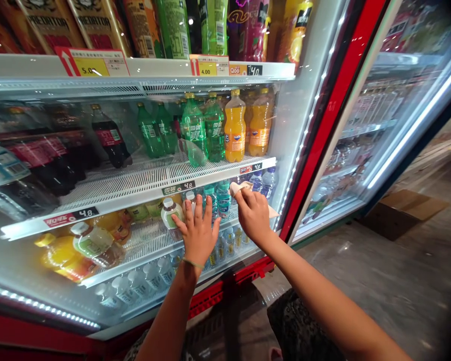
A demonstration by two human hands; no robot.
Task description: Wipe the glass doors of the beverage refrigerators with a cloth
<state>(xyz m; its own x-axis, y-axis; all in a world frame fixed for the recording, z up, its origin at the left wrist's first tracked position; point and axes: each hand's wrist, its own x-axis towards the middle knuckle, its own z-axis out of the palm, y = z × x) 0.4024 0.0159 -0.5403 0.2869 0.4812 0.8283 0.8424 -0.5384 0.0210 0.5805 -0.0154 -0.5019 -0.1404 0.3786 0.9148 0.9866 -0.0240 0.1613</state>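
Note:
My left hand [199,230] is spread with its palm forward, fingers apart, and seems to press on the clear glass front of a drinks fridge. It holds nothing. Just right of it, my right hand [254,213] is closed around a pale cloth [242,187], whose folds poke out above the fingers and at the wrist side. Beyond the hands, several blue-green bottles [223,198] and a white-capped bottle [171,215] stand on a lower shelf. Above them are orange soda bottles [235,128] and green soda bottles [194,128].
Dark cola bottles [108,135] fill the left of the middle shelf. Price tags [178,187] line the shelf edges. A red door frame [330,110] runs down the right, with a second fridge beyond it. A cardboard box [406,213] lies on the grey floor [334,271].

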